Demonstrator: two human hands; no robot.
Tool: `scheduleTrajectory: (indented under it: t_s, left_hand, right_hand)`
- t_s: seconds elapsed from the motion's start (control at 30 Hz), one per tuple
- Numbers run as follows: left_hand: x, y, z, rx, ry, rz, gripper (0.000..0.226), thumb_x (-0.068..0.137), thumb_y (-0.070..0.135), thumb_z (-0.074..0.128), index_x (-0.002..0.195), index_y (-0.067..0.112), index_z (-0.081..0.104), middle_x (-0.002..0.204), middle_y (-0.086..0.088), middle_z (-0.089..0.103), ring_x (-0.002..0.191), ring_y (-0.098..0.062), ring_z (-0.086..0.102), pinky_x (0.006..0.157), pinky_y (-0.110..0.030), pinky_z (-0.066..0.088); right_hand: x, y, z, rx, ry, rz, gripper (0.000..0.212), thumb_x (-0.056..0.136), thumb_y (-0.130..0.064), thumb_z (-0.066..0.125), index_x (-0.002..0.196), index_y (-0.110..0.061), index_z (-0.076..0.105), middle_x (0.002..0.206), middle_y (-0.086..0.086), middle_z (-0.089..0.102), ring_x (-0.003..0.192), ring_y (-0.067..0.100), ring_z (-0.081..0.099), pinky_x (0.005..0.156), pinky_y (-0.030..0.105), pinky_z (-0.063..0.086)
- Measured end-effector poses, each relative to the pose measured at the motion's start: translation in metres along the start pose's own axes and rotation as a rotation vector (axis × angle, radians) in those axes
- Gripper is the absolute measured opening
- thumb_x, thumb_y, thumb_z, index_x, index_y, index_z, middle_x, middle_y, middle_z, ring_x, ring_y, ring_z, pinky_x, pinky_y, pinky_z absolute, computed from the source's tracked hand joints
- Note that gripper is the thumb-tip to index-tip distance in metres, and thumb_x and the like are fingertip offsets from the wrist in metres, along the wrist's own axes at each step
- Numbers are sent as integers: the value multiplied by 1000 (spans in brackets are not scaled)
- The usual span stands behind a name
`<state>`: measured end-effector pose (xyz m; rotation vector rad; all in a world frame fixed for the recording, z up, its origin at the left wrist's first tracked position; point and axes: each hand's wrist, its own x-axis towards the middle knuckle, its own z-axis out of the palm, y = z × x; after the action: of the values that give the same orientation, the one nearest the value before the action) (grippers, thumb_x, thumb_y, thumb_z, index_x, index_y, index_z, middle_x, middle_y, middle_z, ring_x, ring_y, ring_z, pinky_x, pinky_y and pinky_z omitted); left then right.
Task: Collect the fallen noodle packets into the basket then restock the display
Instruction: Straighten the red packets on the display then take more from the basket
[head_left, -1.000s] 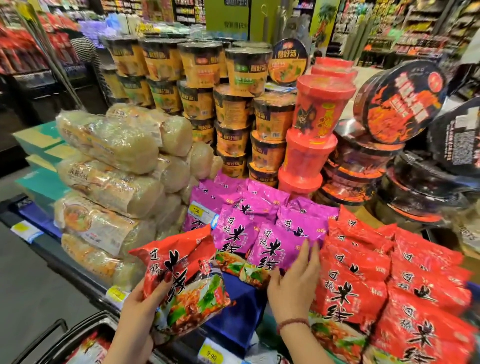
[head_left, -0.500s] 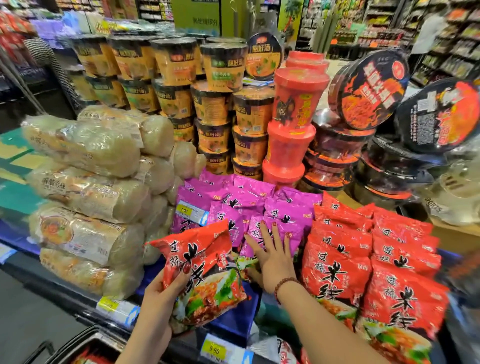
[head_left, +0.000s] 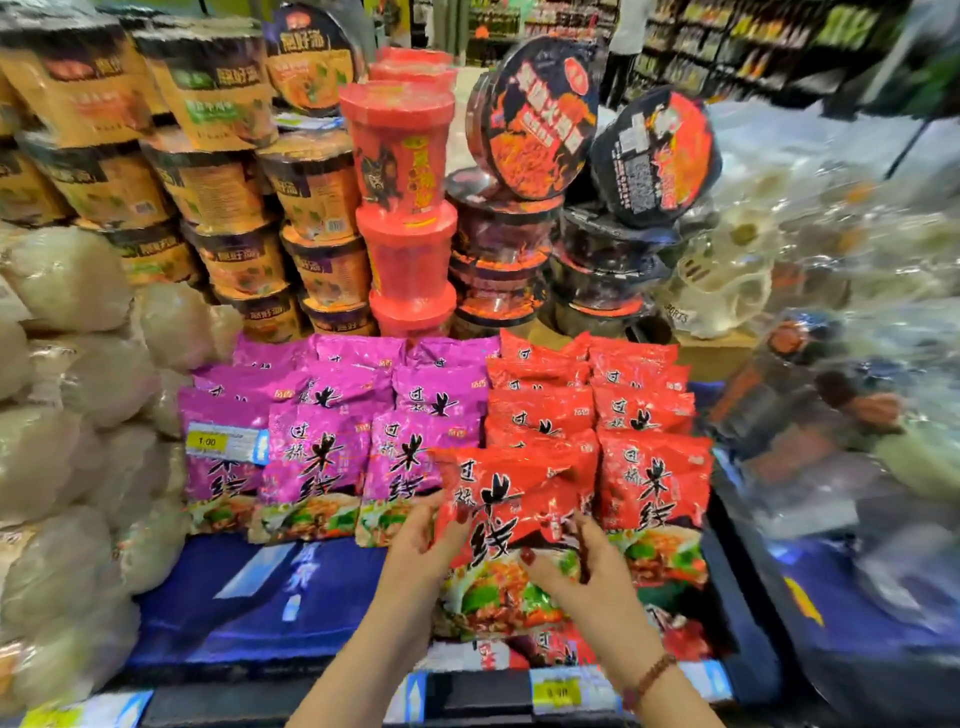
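A red noodle packet (head_left: 506, 525) with black characters is held upright at the front of the red rows (head_left: 592, 410) on the display. My left hand (head_left: 415, 545) grips its left edge. My right hand (head_left: 582, 571) holds its lower right part, thumb on the front and fingers at the right edge. Purple noodle packets (head_left: 322, 441) stand in rows just to the left. A further red packet (head_left: 550, 649) lies flat below the held one. The basket is out of view.
Clear bags of pale noodles (head_left: 67, 415) pile up on the left. Yellow noodle cups (head_left: 228, 197), red tubs (head_left: 405, 208) and black bowls (head_left: 540, 171) are stacked behind. Blue shelf surface (head_left: 260, 587) shows in front of the purple packets. Price labels (head_left: 558, 691) line the front edge.
My left hand carried the red packet from the lower left to the front of the red rows. My right hand left the purple packets and took hold of the red packet. The view shifted right.
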<state>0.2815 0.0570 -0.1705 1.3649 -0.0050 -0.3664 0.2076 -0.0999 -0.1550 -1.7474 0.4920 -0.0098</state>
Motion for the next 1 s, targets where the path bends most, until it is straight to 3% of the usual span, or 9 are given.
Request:
scheduleTrajectory:
  t_s: [0.1,0.17,0.27,0.43,0.57,0.67,0.73,0.87,1.0]
  left_hand:
    - [6,0,24,6,4,-30,22,93,7,57,88,27,67,97,13,73,84,4,65,75,-12,49]
    - [8,1,35,-13,15,-21,11,85,14,66,81,22,72,90,2,75,83,-10,67,82,-29,53]
    - [14,2,44,98,-14,18,24,79,30,73,84,7,68,69,-5,67,64,-17,59,61,-27,51]
    - [33,-6,48,30,70,-217,32,74,31,82,84,5,66,84,-19,64,77,-30,55,68,-53,51]
    - [35,-20,55,-84,135,-302,25,82,17,77,102,5,69,90,-9,72,77,-27,65,69,-40,54]
    - [30,-19,57,14,111,-139,13,87,12,71,98,13,66,85,0,72,76,-17,66,60,-20,54]
    - [26,-21,49,136,82,-29,28,84,7,74,101,22,58,93,3,67,83,-10,63,63,-9,49]
    - [8,-46,16,395,-103,57,102,62,38,86,147,41,29,130,13,56,115,-1,57,90,-26,52]
    - [-9,-65,-3,610,-266,191,98,78,19,81,141,63,21,142,34,30,124,17,39,86,-13,49]
  right_hand:
    - [-6,17,-17,35,53,48,64,81,-31,75,126,-35,30,118,-26,37,117,2,37,98,19,32]
    - [-11,27,-23,26,45,45,56,80,-28,77,122,-33,39,123,-26,44,119,1,45,98,20,39]
    - [-18,38,-28,31,69,4,50,79,-27,78,123,-30,54,122,-19,60,111,-7,55,93,18,49]
    - [-22,48,-36,50,79,9,79,62,-64,76,130,-31,53,123,-18,62,115,-1,56,91,24,52]
    - [-15,53,-45,53,47,23,56,73,-43,77,123,-28,57,119,-13,65,109,1,60,82,19,53]
    - [-7,56,-45,96,19,32,50,83,-23,72,127,-30,51,121,-19,59,104,-16,54,77,6,47]
    - [1,61,-42,122,30,43,55,84,-27,71,132,-34,44,125,-24,53,110,-16,49,78,2,43]
    - [13,70,-32,125,5,62,42,88,-26,68,121,-40,45,122,-24,53,116,-2,51,78,3,44]
    - [13,83,-20,-168,142,-49,53,85,-30,72,124,-48,41,126,-22,47,121,2,47,101,25,42]
